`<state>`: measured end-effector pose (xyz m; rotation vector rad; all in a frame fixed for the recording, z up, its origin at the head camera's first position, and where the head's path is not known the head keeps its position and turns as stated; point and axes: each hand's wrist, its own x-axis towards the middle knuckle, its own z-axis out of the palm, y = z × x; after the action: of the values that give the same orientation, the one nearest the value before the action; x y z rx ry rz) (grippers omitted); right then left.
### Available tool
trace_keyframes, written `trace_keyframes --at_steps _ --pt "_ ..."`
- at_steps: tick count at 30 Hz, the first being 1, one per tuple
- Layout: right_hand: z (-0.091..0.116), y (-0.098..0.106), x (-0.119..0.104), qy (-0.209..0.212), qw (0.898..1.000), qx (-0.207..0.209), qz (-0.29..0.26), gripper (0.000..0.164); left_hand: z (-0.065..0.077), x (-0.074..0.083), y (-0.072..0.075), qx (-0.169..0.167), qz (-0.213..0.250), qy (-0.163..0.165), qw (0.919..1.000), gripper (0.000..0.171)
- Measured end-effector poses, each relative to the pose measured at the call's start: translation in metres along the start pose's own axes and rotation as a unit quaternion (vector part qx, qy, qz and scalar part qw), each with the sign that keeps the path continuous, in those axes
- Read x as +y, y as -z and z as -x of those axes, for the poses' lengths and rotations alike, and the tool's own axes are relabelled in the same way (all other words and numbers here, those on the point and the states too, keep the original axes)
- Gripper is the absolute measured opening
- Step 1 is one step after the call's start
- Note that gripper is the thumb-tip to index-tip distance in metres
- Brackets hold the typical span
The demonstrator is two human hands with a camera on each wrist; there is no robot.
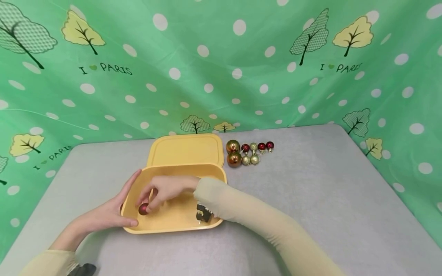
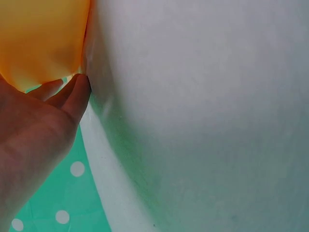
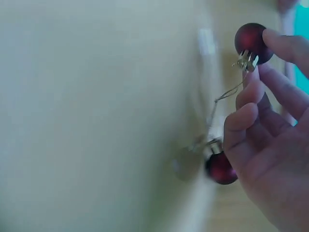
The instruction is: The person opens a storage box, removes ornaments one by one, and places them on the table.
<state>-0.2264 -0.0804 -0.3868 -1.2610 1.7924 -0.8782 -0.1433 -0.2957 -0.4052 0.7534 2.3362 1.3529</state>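
Observation:
A yellow rectangular box (image 1: 172,228) stands on the table, its inside facing up. My left hand (image 1: 107,212) grips its left end, thumb over the front rim and fingers along the outer wall; some fingertips show against the box wall (image 2: 43,43) in the left wrist view. Reaching into the box, my right hand (image 1: 169,188) pinches a small dark red bauble (image 1: 143,209) between thumb and fingers. The right wrist view shows this bauble (image 3: 251,41) with its gold cap and a thin string. Below the curled fingers there, a second red bauble (image 3: 221,168) lies beside a blurred pale one (image 3: 187,163).
Behind the box lies a flat yellow lid (image 1: 188,149). To its right are two large shiny gold baubles (image 1: 234,158), several small red ones (image 1: 270,145) and pale gold ones (image 1: 254,159). A green printed cloth (image 1: 221,57) hangs behind the grey table (image 1: 310,184).

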Motion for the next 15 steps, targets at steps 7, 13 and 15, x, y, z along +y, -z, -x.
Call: trace_keyframes --at_steps 7,13,15 --pt "0.011 0.01 -0.008 0.026 0.999 0.023 0.016 0.035 0.0 0.002 0.0 -0.001 -0.008 -0.001 1.0 0.124" --pt "0.024 0.018 -0.014 0.042 0.998 0.035 0.004 0.031 0.0 0.001 0.0 -0.002 -0.003 0.008 1.0 0.123" --pt "0.03 0.019 -0.016 0.043 0.998 0.042 0.0 0.03 0.0 0.001 0.0 -0.001 0.0 0.005 1.0 0.123"
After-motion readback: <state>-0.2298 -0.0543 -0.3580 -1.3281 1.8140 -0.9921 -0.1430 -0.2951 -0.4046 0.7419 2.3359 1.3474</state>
